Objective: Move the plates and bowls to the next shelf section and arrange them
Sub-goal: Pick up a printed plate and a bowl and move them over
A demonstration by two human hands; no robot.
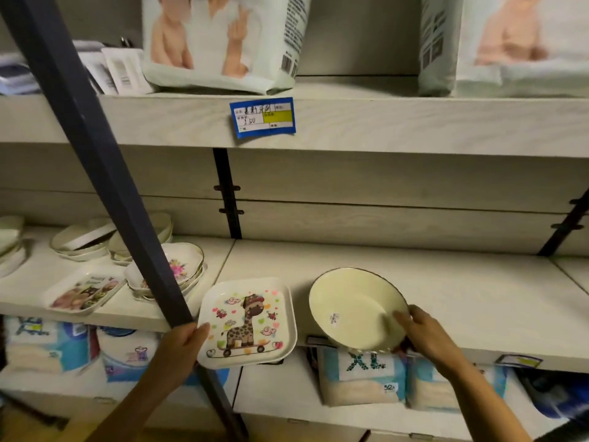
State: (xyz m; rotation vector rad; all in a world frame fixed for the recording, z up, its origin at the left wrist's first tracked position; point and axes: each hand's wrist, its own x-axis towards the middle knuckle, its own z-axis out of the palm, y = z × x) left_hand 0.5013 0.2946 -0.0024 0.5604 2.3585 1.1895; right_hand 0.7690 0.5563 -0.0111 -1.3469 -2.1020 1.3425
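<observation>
Nearest the lens, the left hand grips the left edge of the giraffe plate. The thumb lies over the rim; the fingers beneath are hidden. The right hand pinches the near rim of the cream bowl, thumb inside and fingers curled under. Both pieces are to the right of the dark post, over the front edge of the right-hand shelf section. The plate is just beside the post and the bowl further right. Both are tilted, and it cannot be told whether either rests fully on the board. Left of the post lie the floral dishes, a picture tray and stacks of white plates, none yet moved. Judgement: the step in hand is setting down a first pair in the new section, so the task is at an early stage. The next move calls for lowering both pieces flat and sliding them back from the edge. They should be kept apart, each hand then loosened, and a reach made left of the post for the next items.
</observation>
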